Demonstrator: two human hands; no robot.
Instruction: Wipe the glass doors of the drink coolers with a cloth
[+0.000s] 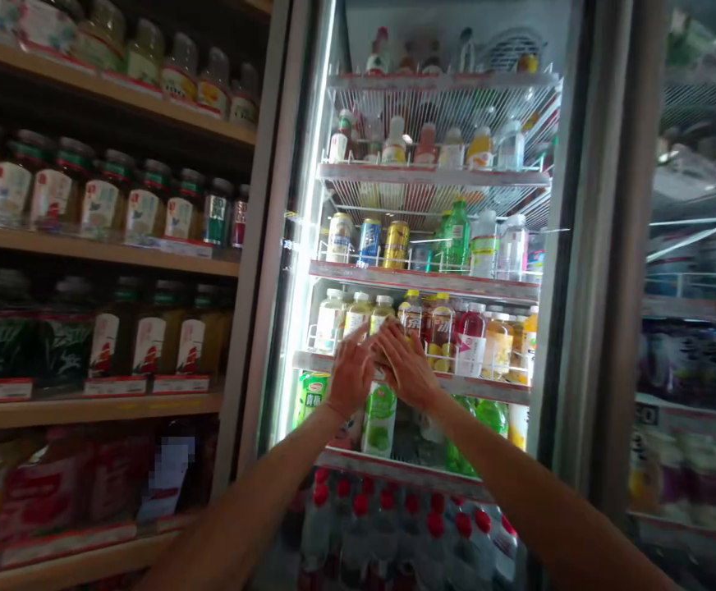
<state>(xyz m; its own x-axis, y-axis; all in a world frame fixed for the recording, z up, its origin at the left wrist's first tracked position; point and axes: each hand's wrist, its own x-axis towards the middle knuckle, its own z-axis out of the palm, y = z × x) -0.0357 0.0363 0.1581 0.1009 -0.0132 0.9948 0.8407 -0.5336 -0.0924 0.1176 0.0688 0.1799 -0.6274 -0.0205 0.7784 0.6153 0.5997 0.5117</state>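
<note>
At 6 o'clock, nearest, red-capped clear plastic water bottles (395, 525) are ranged. Farther in, the left hand (351, 371) and right hand (408, 365) are held together, fingertips touching; whether anything is clamped cannot be told. Just behind, at their 12 o'clock, a pale yellow-capped plastic drink bottle (381, 312) is stood on the white cooler shelf (487, 386).

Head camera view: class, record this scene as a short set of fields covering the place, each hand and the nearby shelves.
Place: tall lit drinks cooler with wire shelves
Left hand: raised at the front rail of the white wire shelf, fingers up
Right hand: beside it, fingertips meeting the other hand
Grip: cannot tell whether either holds anything
Behind hands: clear plastic bottles of yellow and red drinks
Below: green plastic bottles; red-capped clear water bottles
Left side: wooden shelves of glass jars
</note>
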